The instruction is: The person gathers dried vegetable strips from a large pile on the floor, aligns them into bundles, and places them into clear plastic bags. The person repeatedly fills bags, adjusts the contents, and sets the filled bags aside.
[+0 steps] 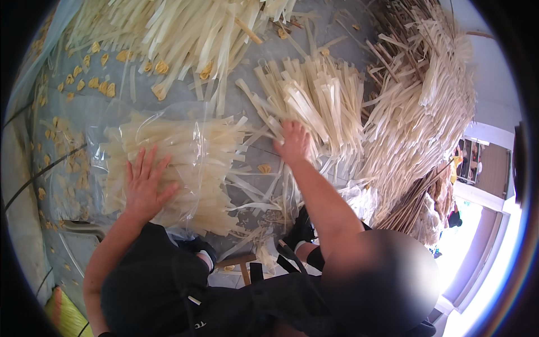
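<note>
My left hand [147,183] lies flat with its fingers spread on a clear plastic bag [196,139]. Inside the bag is a thick layer of pale, flat, dried-looking strips [168,130], their ends sticking out at the bag's right side. My right hand [294,141] reaches forward to the near left edge of a loose pile of similar strips [324,105]. Its fingers are extended over the strip ends, and nothing is seen gripped in it. The palm side of this hand is hidden.
Larger heaps of strips lie at the far side [181,29] and along the right [417,126], with thin sticks [414,198] among them. Small yellow crumpled pieces [103,86] dot the grey floor. A dark cable [46,170] runs at left. A wooden stool [242,263] stands between my feet.
</note>
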A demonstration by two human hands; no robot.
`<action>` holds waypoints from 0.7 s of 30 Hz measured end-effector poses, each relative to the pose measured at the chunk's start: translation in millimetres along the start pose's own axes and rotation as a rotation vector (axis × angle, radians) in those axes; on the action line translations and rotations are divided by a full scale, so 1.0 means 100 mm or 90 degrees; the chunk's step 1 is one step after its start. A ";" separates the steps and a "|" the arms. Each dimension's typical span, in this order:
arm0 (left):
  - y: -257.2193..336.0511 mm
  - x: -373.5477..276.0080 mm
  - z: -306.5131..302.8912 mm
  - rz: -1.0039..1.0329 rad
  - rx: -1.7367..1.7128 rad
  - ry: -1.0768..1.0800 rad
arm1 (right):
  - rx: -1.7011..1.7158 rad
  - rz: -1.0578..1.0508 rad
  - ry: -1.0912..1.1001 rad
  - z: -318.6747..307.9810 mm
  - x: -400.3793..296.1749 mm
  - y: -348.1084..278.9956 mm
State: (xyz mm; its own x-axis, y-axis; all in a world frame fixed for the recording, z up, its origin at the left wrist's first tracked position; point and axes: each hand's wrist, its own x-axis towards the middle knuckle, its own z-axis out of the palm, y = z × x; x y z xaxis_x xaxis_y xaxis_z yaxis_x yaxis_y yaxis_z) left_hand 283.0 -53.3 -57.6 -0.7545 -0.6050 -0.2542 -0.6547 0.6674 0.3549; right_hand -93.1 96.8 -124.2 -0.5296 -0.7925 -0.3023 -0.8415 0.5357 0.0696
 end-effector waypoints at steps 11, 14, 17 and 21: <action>0.01 0.03 0.00 -0.006 -0.016 0.001 | 0.272 0.179 -0.060 -0.14 0.58 0.52; 0.00 0.03 0.04 -0.006 -0.014 0.020 | 0.107 0.155 -0.140 -0.10 0.52 0.06; 0.00 0.01 0.03 -0.015 -0.014 0.019 | 0.060 0.146 -0.164 -0.13 0.53 -0.02; 0.00 0.03 -0.01 -0.006 -0.031 -0.007 | 0.017 0.204 -0.176 -0.24 0.80 0.34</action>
State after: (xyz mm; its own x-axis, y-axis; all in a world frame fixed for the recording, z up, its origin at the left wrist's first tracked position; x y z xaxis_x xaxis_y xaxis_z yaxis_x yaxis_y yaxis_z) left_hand 281.0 -55.4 -56.9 -0.7485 -0.6070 -0.2671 -0.6595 0.6392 0.3956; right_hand -166.9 44.2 -123.2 -0.7128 -0.4782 -0.5131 -0.6337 0.7527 0.1788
